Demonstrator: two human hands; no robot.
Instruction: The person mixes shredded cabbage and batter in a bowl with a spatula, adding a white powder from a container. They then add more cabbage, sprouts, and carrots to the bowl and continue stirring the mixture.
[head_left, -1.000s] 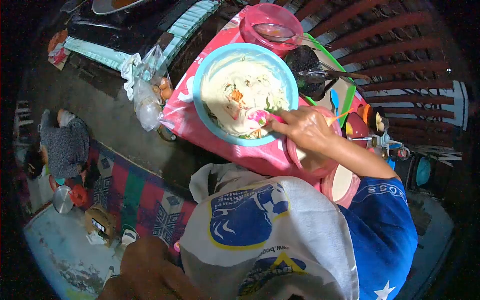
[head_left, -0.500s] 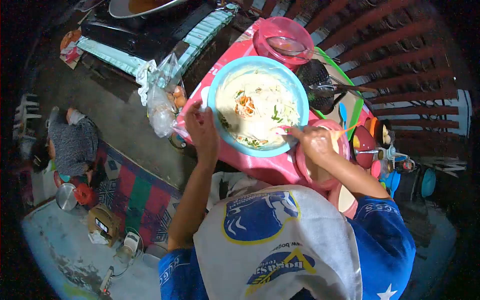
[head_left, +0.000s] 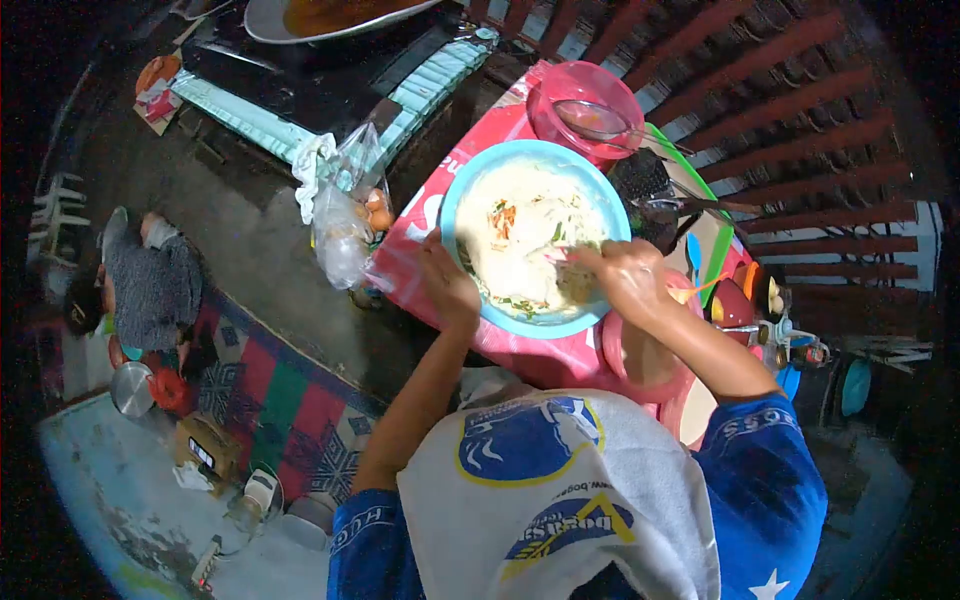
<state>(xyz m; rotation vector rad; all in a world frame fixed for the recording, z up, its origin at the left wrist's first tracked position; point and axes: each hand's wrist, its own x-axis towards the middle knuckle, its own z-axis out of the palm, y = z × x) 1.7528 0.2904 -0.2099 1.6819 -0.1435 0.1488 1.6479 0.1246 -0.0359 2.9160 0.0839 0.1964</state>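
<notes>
A light-blue bowl (head_left: pixel 463 180) holds pale, thick batter (head_left: pixel 520 270) with shredded orange and green vegetables on it. My right hand (head_left: pixel 632 278) reaches over the bowl's right side, fingers closed round a pink utensil (head_left: pixel 556 254). The utensil's lower end is sunk in the batter, so its kind is hidden. On the bowl's left side, my left hand (head_left: pixel 450 285) rests against the outer wall with fingers stretched out. Below my right forearm stands a pink tub (head_left: pixel 622 350), partly covered by the arm.
Behind the bowl, a strainer (head_left: pixel 590 118) lies across a pink basin (head_left: pixel 560 90). A green-rimmed tray (head_left: pixel 715 190) with dark utensils sits to the right. Eggs (head_left: pixel 378 212) in a plastic bag hang left of the table. A pan (head_left: pixel 330 22) with brown liquid tops the stove; another person (head_left: pixel 152 285) is at far left.
My right hand has shifted the pink utensil through the batter, and the orange shreds are more covered. My left hand has come closer against the bowl. The whole view has shifted slightly.
</notes>
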